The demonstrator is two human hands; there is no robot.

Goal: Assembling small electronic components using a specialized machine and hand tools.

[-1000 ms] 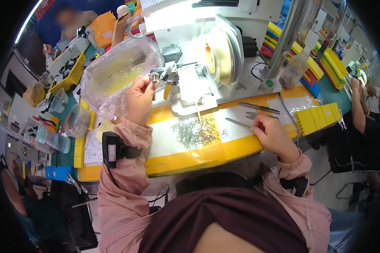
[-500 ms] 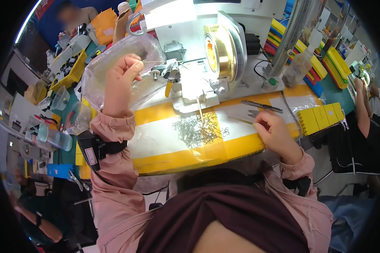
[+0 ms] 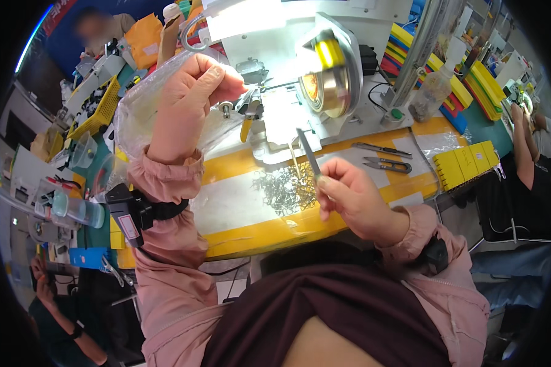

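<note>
My left hand is raised at the left side of a white bench machine. Its thumb and fingers are pinched together close to the machine's small metal parts; whatever lies between the fingertips is too small to make out. In front of the machine, my right hand grips a slim dark grey stick-like tool, its far end at the machine's lit work plate. Under that tool lies a pile of small bent dark metal pieces on the table. A reel of shiny gold tape sits on the machine.
Thread snips and a slim dark tool lie right of the pile. A yellow block stands farther right, near a clear bottle. Clear plastic sheeting is beside my left arm. Other people sit around.
My left hand has moved right, up to the machine; the thin strand seen at its fingertips is no longer visible. My right hand came left with its tool now pointing up, uncovering the snips.
</note>
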